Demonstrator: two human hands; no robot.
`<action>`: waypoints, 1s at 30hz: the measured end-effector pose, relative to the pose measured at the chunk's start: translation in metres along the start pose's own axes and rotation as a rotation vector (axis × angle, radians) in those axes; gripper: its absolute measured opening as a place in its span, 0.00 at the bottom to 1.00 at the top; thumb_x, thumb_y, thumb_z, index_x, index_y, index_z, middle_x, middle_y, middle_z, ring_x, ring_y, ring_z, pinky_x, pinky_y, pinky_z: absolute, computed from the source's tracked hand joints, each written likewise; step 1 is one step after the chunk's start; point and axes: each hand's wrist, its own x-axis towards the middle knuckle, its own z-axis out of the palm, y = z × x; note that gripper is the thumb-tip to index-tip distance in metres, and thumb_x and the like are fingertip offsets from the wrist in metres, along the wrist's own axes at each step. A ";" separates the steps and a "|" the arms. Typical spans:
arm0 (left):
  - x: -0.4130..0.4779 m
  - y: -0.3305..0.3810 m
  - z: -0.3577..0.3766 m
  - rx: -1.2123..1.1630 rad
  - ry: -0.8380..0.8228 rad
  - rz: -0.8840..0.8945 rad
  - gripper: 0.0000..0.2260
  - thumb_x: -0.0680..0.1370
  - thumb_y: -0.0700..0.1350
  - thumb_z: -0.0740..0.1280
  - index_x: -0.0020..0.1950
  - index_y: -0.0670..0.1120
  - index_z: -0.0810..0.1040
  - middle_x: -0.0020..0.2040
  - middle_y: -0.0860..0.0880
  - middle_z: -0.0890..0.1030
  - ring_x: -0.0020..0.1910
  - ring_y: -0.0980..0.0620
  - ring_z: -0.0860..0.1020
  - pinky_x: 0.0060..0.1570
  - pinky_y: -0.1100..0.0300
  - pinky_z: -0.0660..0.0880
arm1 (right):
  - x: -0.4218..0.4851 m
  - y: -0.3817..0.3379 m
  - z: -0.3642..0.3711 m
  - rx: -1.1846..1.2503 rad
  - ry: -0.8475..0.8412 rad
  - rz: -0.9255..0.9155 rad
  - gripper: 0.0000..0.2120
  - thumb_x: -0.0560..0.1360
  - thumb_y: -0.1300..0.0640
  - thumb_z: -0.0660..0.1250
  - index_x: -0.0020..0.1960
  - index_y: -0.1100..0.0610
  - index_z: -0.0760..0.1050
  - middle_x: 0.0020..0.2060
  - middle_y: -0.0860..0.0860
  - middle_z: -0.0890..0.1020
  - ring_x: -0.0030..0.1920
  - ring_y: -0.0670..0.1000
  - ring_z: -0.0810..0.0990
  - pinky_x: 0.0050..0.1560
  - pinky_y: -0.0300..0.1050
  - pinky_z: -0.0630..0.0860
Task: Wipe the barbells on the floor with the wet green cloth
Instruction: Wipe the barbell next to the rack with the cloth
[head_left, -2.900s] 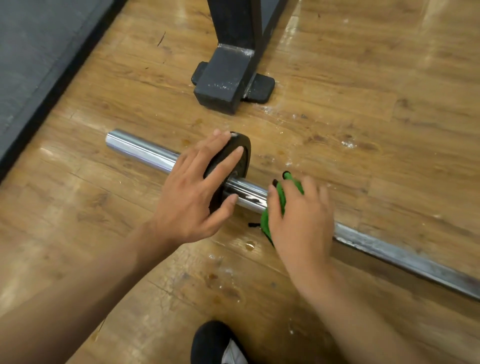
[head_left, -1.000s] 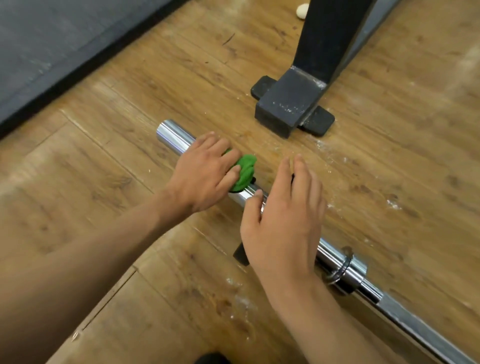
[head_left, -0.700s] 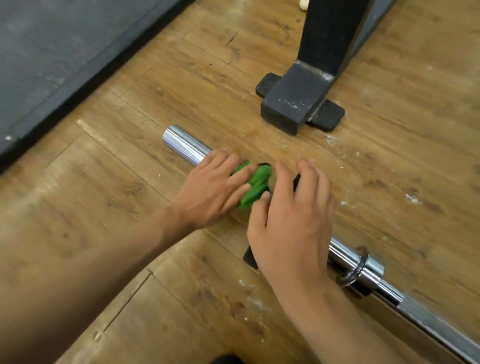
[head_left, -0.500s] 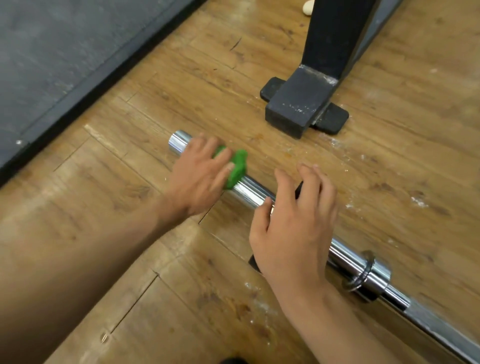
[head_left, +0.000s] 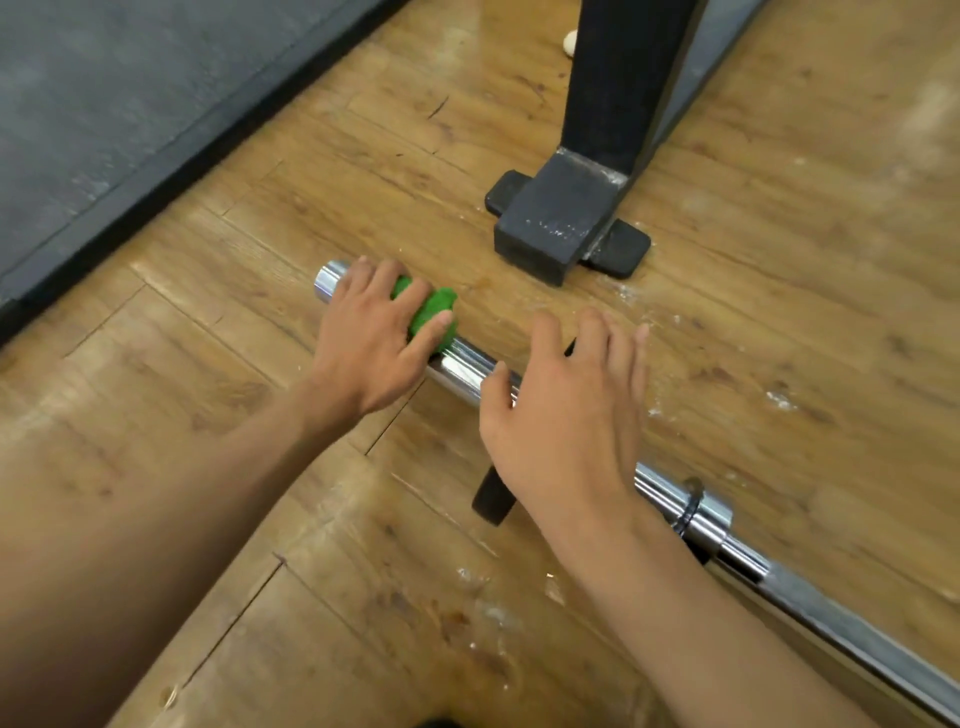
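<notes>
Diagonally across the wood floor lies the barbell, long axis running from upper left to lower right. Its free end points upper left toward the dark mat; the other end leaves the frame at lower right. Sleeve is bright chrome, mirror-like, with a stepped collar lower right; beyond that the shaft looks duller and greyer. Left hand sits near the free end, fingers curled over the sleeve, gripping the green cloth bunched against the metal. Right hand is further down the sleeve, fingers straight and spread, palm down, holding nothing; it covers a black plate whose edge shows below the wrist. Black rack foot stands on the floor just beyond the bar. White flecks are scattered over the boards.
</notes>
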 end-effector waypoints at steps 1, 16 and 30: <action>-0.006 0.019 0.004 -0.042 -0.009 0.060 0.23 0.84 0.59 0.53 0.58 0.43 0.79 0.54 0.42 0.76 0.54 0.41 0.73 0.64 0.43 0.67 | 0.003 0.000 -0.002 0.011 0.005 0.022 0.23 0.79 0.44 0.60 0.69 0.55 0.73 0.69 0.62 0.74 0.73 0.62 0.68 0.80 0.64 0.55; 0.003 0.026 0.003 -0.038 -0.044 0.047 0.25 0.85 0.61 0.49 0.59 0.45 0.78 0.55 0.43 0.75 0.56 0.41 0.73 0.69 0.43 0.65 | 0.021 0.006 -0.023 -0.005 -0.139 0.010 0.19 0.82 0.43 0.55 0.64 0.53 0.74 0.62 0.58 0.75 0.63 0.59 0.69 0.65 0.55 0.66; -0.005 0.006 0.003 -0.014 -0.047 0.042 0.30 0.87 0.59 0.42 0.64 0.43 0.77 0.58 0.42 0.75 0.59 0.41 0.72 0.75 0.42 0.61 | 0.011 0.004 -0.015 -0.056 -0.082 -0.049 0.22 0.80 0.41 0.56 0.64 0.54 0.78 0.60 0.59 0.76 0.62 0.61 0.70 0.66 0.59 0.67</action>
